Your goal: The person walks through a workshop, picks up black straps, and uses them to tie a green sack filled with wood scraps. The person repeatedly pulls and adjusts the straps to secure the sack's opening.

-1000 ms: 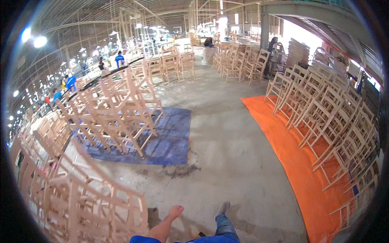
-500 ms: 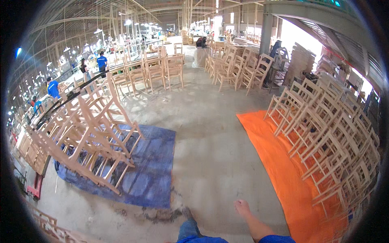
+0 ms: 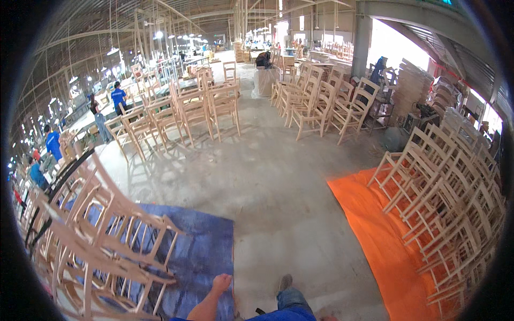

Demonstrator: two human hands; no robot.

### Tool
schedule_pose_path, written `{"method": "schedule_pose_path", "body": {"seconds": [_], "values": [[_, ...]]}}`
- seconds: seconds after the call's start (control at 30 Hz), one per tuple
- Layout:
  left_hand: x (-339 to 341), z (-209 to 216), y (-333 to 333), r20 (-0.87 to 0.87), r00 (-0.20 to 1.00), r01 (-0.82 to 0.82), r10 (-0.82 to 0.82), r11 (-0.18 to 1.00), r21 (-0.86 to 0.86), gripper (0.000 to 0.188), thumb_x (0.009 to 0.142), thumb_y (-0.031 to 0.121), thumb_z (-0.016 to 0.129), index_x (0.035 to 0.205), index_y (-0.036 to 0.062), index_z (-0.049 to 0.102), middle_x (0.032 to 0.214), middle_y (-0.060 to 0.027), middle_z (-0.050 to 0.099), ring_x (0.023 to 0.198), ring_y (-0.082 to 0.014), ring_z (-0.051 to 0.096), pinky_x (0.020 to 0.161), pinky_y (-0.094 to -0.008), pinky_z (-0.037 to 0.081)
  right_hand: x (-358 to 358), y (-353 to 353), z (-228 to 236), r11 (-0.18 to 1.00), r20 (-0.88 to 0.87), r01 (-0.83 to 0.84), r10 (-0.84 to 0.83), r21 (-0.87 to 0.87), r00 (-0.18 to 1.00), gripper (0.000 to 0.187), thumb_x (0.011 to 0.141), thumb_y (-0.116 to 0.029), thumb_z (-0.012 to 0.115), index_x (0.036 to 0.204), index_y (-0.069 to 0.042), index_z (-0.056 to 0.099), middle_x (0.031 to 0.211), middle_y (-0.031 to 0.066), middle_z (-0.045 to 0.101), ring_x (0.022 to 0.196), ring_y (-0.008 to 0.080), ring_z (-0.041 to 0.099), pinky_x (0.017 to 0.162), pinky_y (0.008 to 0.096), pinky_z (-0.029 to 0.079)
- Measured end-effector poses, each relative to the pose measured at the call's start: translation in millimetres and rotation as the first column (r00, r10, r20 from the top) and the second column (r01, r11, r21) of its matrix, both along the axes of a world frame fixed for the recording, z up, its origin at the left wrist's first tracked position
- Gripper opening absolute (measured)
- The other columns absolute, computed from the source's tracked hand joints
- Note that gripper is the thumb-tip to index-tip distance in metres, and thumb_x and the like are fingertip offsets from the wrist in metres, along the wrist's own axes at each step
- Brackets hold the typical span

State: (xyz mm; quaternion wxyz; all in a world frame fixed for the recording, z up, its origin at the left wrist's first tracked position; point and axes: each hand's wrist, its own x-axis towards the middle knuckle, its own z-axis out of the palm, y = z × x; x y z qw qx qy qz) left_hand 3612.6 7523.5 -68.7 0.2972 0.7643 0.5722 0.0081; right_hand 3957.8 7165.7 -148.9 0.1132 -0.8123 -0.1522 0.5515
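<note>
My left hand point(image 3: 221, 282) hangs low over the right edge of a blue floor sheet point(image 3: 206, 235), its fingers curled in and nothing showing in them. Of my right hand point(image 3: 328, 318), only a blurred sliver appears at the lower edge, so its fingers cannot be made out. Neither hand touches anything visible. Unpainted wooden chairs point(image 3: 115, 235) stand stacked on the blue sheet, left of my left hand. One of my shoes point(image 3: 285, 281) is on the concrete floor between the hands.
On the right, an orange sheet point(image 3: 361, 214) bears rows of stacked wooden chair frames point(image 3: 444, 198). More chairs stand ahead at left point(image 3: 184, 109) and right point(image 3: 308, 101) of a concrete aisle point(image 3: 262, 160). People in blue shirts point(image 3: 118, 98) are by workbenches at far left. A steel column point(image 3: 362, 45) rises at right.
I have moved forward along the aisle, and both sheets and the chairs are nearer. My left hand has come into view; my right hand has dropped back to the lower edge.
</note>
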Motion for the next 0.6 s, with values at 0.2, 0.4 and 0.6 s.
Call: {"method": "schedule_pose_path", "body": {"seconds": [0.2, 0.4, 0.6], "values": [[118.5, -13.1, 237.2, 0.035, 0.993, -0.105, 0.109, 0.990, -0.095, 0.041, 0.093, 0.045, 0.055, 0.101, 0.0107, 0.076, 0.101, -0.0190, 0.074, 0.098, -0.0402, 0.070, 0.088, -0.0503, 0.054, 101.3, 208.6, -33.7, 0.979, 0.040, -0.168, 0.174, -0.114, 0.984, 0.021, 0.086, -0.028, 0.063, 0.092, -0.012, 0.075, 0.084, 0.0131, 0.073, 0.073, 0.0307, 0.069, 0.066, 0.0479, 0.053], [181.1, -37.7, 365.9, -0.061, 0.892, 0.390, -0.447, 0.832, -0.394, 0.030, 0.092, 0.037, 0.059, 0.097, 0.0111, 0.073, 0.093, -0.0125, 0.075, 0.094, -0.0341, 0.072, 0.078, -0.0491, 0.056, 264.2, 569.1, -23.0, 0.896, 0.288, -0.419, 0.367, 0.145, 0.885, 0.016, 0.083, -0.022, 0.064, 0.088, -0.008, 0.072, 0.088, 0.0162, 0.071, 0.074, 0.0308, 0.069, 0.069, 0.0461, 0.054], [252.6, -69.8, 547.5, -0.039, 0.970, 0.192, -0.242, 0.851, -0.489, 0.032, 0.092, 0.037, 0.058, 0.102, 0.0107, 0.073, 0.102, -0.0144, 0.074, 0.100, -0.0338, 0.071, 0.082, -0.0507, 0.056, 401.0, 961.3, 31.3, 0.833, 0.253, -0.064, -0.092, 0.550, 0.963, 0.021, 0.101, -0.024, 0.056, 0.099, -0.005, 0.065, 0.079, 0.0038, 0.064, 0.069, 0.0171, 0.062, 0.065, 0.0341, 0.052]]}}
